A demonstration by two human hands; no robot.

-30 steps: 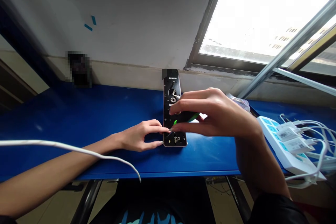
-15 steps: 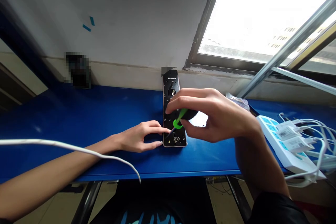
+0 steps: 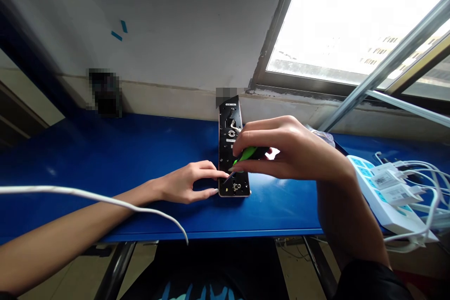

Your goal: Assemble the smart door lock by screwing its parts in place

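Observation:
A long black panel point(image 3: 224, 150) with screw holes and a small metal lock-like fitting near its close end lies lengthwise on the blue table point(image 3: 158, 145). From the right, my right hand point(image 3: 284, 147) grips the green-and-black handle of a screwdriver point(image 3: 247, 153). The screwdriver leans, its thin shaft slanting down to the panel's near left part; whether the tip sits in a screw cannot be made out. My left hand point(image 3: 197, 180) rests at the panel's left edge, index finger on the surface beside the tip and thumb against the side, fingers stretched apart.
A white power strip point(image 3: 379, 197) with several plugged chargers and white cables stands on the right. One white cable point(image 3: 140, 207) hangs across my left forearm. Behind are a wall, a window and a slanting metal bar point(image 3: 386, 54). A pixelated dark object point(image 3: 105, 93) stands back left.
My right hand's fingers have shifted right and re-gripped the screwdriver handle, thumb now further forward, uncovering more of the panel's middle. My left hand stays put.

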